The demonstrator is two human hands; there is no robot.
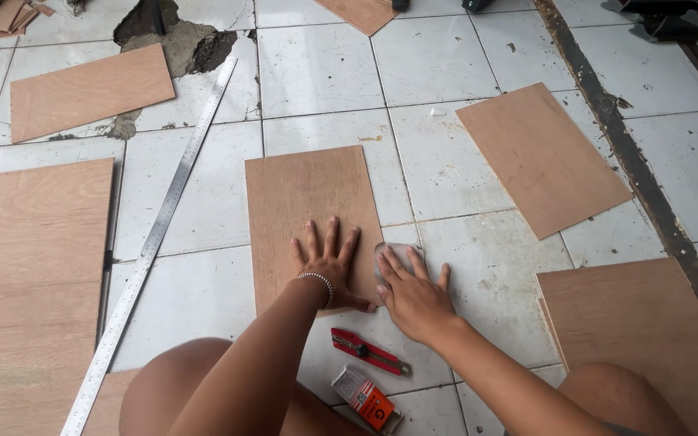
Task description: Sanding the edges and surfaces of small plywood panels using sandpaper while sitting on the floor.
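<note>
You are kneeling on a floor (317, 73) of white tiles, stained, with a broken patch (175, 36) of bare cement near the far left. A plywood panel (313, 218) lies flat in front of you. A larger plywood sheet (30, 274) lies at your left, with a long steel ruler (155, 234) running diagonally just beside it. More panels lie at far left (90, 90), at right (543, 157) and at near right (648, 331). Near your knees lie a red utility knife (369, 351) and a small orange box (367, 398). A dark strip (632, 161) crosses the tiles at right.
</note>
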